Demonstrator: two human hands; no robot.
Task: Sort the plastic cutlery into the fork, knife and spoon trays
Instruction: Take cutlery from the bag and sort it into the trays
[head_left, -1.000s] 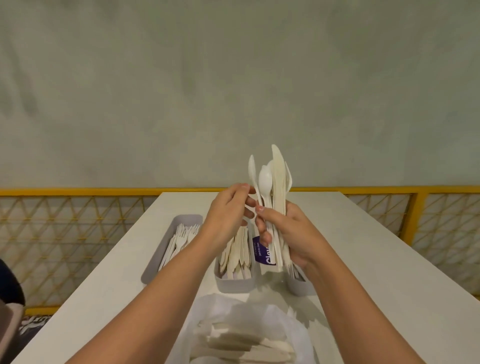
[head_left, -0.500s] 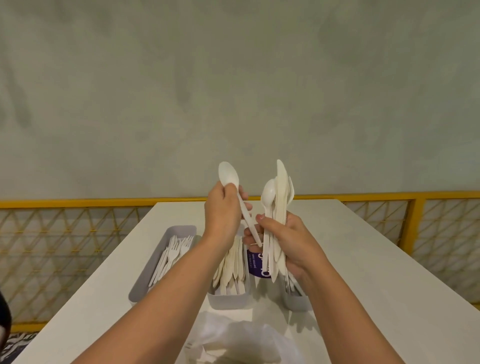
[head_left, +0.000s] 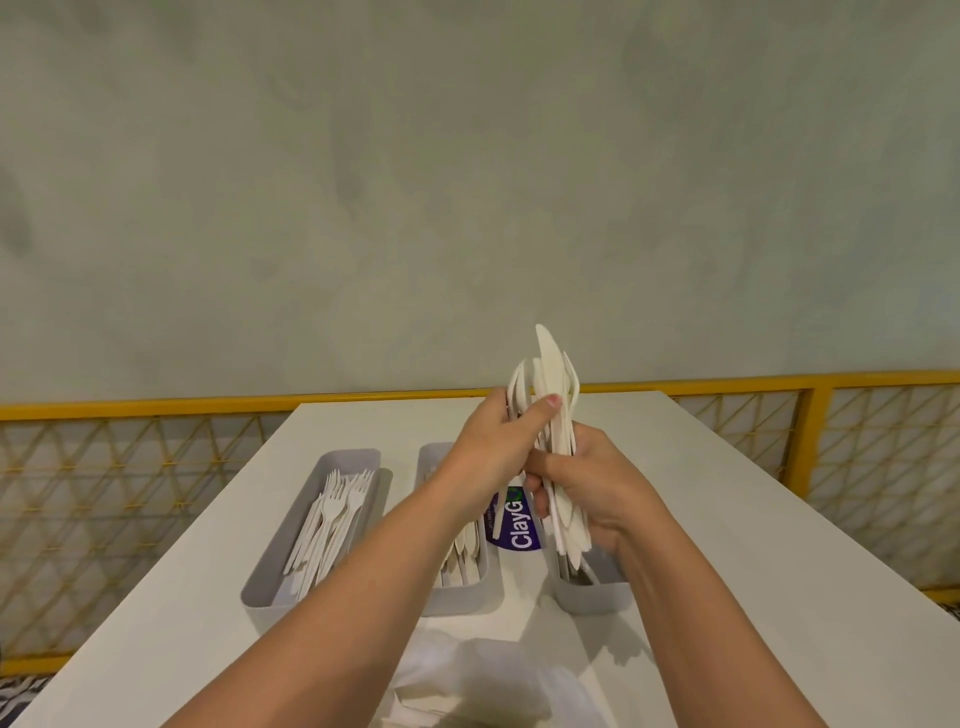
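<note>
Now, left of the cutlery bundle (head_left: 548, 364), the fork tray (head_left: 347, 456) lies on the desk (head_left: 753, 519); nearer it, a second tray (head_left: 462, 597) is half hidden by the left forearm. The left hand (head_left: 491, 457) pinches the bundle's top, the right hand (head_left: 602, 488) clasps its lower half above a third tray (head_left: 592, 595). Earlier the left grip held one spoon apart.

The only view comes from a wide-angle camera worn on the person's head, facing forward and somewhat down along both forearms. It sits close to the left hand (head_left: 491, 449) and right hand (head_left: 597, 488), which grip the cutlery bundle (head_left: 548, 364) near mid-frame. Beyond, the white table (head_left: 779, 545) recedes to a yellow railing (head_left: 156, 407) (tilted, higher at the right) and a grey wall (head_left: 467, 182) filling the upper half.
</note>
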